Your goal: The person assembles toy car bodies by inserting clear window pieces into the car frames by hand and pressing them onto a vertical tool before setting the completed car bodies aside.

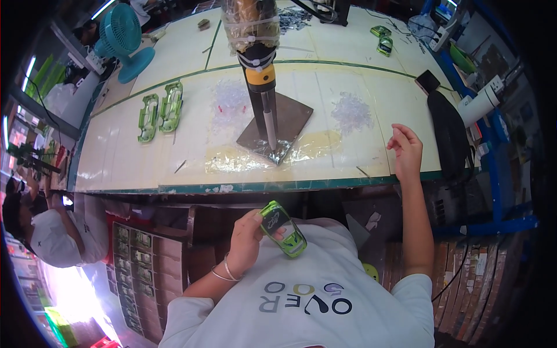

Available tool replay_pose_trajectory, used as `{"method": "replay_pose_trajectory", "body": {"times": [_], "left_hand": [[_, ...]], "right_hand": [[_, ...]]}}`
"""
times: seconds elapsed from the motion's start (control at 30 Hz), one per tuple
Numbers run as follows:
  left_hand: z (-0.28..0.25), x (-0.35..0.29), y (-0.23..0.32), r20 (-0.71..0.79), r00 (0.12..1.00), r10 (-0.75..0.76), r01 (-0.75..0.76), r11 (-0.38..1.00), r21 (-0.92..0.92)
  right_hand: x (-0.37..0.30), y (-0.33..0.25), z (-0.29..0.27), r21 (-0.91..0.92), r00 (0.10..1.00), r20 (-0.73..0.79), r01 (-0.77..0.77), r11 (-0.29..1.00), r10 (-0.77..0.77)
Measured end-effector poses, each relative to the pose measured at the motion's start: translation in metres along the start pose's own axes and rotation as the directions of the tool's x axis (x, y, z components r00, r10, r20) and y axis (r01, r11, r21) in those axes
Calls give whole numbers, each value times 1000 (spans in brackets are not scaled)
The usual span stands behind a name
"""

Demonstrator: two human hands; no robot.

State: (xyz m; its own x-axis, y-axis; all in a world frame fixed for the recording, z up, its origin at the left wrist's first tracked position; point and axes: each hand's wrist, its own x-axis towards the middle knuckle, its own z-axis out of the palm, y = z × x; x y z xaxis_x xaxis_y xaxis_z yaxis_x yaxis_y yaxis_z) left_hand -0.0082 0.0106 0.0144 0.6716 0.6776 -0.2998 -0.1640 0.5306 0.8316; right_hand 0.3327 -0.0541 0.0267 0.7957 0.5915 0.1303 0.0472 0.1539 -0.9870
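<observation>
a: currently, entry for this moment. left hand, lower centre of the frame, is wrapped around a small glossy lime-green toy car body with dark window panels. thumb and fingers pinch its sides; it is held against the chest, below the table edge.

b: right hand?

a: right hand is raised at the right of the frame, over the near edge of the pale cream worktable. fingers loosely curled, holding nothing that i can see.

b: step in hand?

a: judged as pick-and-present: one shell is in hand, off the table, not yet at the tool. the vertical press tool with a yellow collar and a grey tip stands at upper centre over a dark square metal plate.

b: what does the next move call for?

a: probably bringing the shell up and seating it squarely under the tip. the free hand would need to steady it, since the glossy shell may slip.

b: other parts?

a: two green car chassis pieces lie side by side at upper left. piles of small clear plastic bits sit right of the plate. cannot tell whether the held shell carries any fittings.
</observation>
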Motion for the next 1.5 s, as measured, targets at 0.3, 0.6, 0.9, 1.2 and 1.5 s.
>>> {"method": "replay_pose_trajectory", "body": {"times": [0.3,0.6,0.9,1.2,1.5], "left_hand": [[14,1,20,199,968,150,-203,938,281],[23,-6,27,311,931,190,-326,816,477],[25,-7,30,349,915,203,-376,743,554],[27,-10,34,398,901,174,-415,614,672],[25,-8,35,415,904,99,-373,655,657]], "right_hand": [[-110,-24,66,294,836,496,-417,860,235],[-139,-19,88,305,795,592,-373,876,133],[-143,-19,91,314,705,683,-518,796,190],[-135,-25,86,187,637,736,-515,837,228],[-133,-10,87,140,526,803,-623,770,279]]}}
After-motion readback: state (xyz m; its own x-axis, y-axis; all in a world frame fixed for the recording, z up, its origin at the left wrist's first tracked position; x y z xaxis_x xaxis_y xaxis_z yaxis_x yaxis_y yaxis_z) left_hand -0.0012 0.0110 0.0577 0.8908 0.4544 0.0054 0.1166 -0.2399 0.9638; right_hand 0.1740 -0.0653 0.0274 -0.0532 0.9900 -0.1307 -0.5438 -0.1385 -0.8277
